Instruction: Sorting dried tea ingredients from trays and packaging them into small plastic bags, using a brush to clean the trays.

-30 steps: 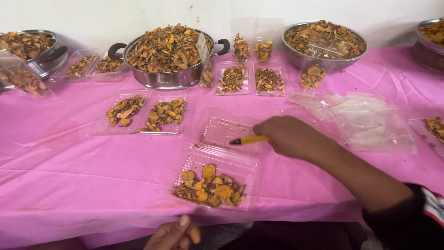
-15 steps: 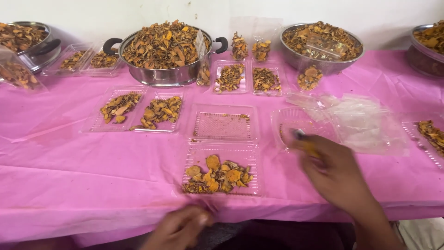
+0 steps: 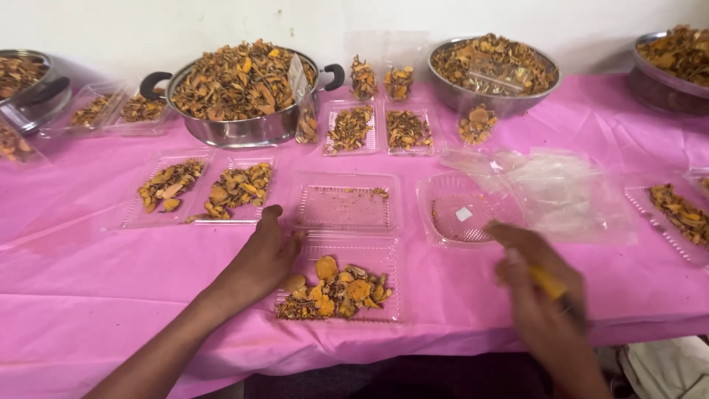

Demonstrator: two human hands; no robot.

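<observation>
A: Where is the left hand point(image 3: 262, 258) now?

B: It lies flat on the pink counter point(image 3: 88, 281), fingers point(image 3: 272, 219) stretched loosely and closed on nothing. Its inner edge touches the left rim of the open clamshell box point(image 3: 341, 255). The filled half of the box, with orange dried slices point(image 3: 336, 290), is just at 3 o'clock from the palm.

A: And the lid half?

B: The lid half point(image 3: 345, 207) is hinged to it and lies at 12 o'clock from the filled half, nearly bare, with a few crumbs. So the long axis of the open box runs from 6 to 12 o'clock, away from the person.

A: What does the right hand point(image 3: 543, 295) do?

B: It is blurred. Its fingers are curled around a yellow pen-like tool point(image 3: 548, 282); I cannot tell how tightly. It hovers at 3 o'clock from the box, well apart from it, and just at 6 o'clock from an empty round-cornered tray point(image 3: 461, 210).

A: Which hand is nearer to the box?

B: The left one, clearly; it touches it already. The right one is free of it.

A: What stands around?

B: A big steel pot point(image 3: 240, 92) heaped with the same slices at 11 o'clock, a steel bowl point(image 3: 493, 70) at 1 o'clock, and clear plastic bags point(image 3: 569, 192) beside the empty tray.
</observation>
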